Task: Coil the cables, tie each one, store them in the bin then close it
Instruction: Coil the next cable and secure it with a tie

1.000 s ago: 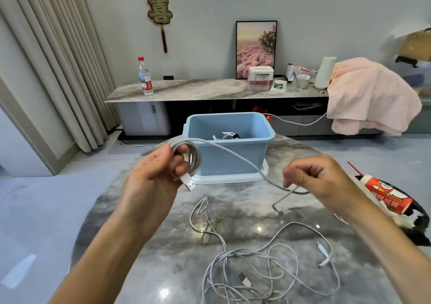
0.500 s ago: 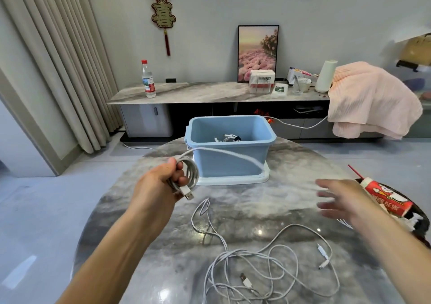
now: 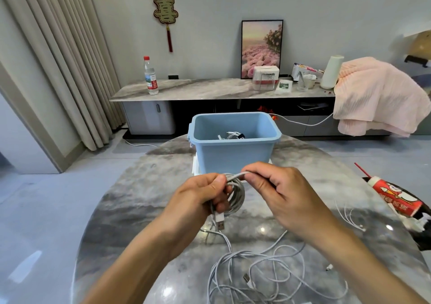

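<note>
Your left hand [image 3: 205, 195] grips a white coil [image 3: 235, 193] of cable in several loops, held in the air just in front of the bin [image 3: 235, 149]; a USB plug [image 3: 219, 222] hangs from the coil below your fingers. Your right hand [image 3: 277, 194] pinches the strand at the top of the coil, thumb and forefinger curled round it. The bin is light blue, open, at the far side of the round marble bench [image 3: 130, 210]; a few white cables [image 3: 229, 135] lie inside it. A white slab shows under its base — whether that is the lid you cannot tell.

On the bench nearer you lies a loose tangle [image 3: 256, 273] of more white cable, directly below your hands. At the right edge — a red carton [image 3: 396, 198] with a straw, lying on its side, with a thin white wire [image 3: 347, 217] beside it. Nothing stands between the coil and the bin's mouth.
</note>
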{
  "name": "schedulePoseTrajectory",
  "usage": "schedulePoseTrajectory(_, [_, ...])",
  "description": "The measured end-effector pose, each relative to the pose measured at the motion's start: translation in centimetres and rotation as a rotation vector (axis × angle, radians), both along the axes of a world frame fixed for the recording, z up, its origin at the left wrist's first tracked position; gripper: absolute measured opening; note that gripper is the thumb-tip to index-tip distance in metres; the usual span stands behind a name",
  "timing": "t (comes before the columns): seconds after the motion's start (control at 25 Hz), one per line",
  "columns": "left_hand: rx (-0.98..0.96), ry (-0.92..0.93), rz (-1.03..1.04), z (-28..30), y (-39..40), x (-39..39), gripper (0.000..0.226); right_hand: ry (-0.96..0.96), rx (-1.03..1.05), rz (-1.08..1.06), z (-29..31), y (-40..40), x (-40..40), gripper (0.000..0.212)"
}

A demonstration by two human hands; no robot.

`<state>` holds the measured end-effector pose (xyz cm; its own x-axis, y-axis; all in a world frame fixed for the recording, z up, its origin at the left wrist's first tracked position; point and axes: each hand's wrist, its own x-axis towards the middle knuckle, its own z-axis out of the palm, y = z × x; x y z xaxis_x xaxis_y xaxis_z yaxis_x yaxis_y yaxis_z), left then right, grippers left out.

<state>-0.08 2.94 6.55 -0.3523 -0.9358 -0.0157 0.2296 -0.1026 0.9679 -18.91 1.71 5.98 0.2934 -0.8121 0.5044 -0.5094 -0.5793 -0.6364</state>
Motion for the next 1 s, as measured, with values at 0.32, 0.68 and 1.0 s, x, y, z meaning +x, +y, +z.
schedulePoseTrajectory(0.32, [0.198,0.307,-0.213,0.7,0.4,0.2,0.021,-0.194,0.011,-0.049,-0.9,0.4,0.7,0.020])
schedulePoseTrajectory(0.68, [0.025,0.464,0.193,0.2,-0.6,0.1,0.029,0.039,0.296,-0.124,-3.9,3.5,4.7,0.019])
schedulePoseTrajectory(1.0, [-0.641,-0.516,0.161,-1.7,-0.9,1.0,0.034,0.479,-0.237,-0.184,3.3,3.8,2.5,0.036])
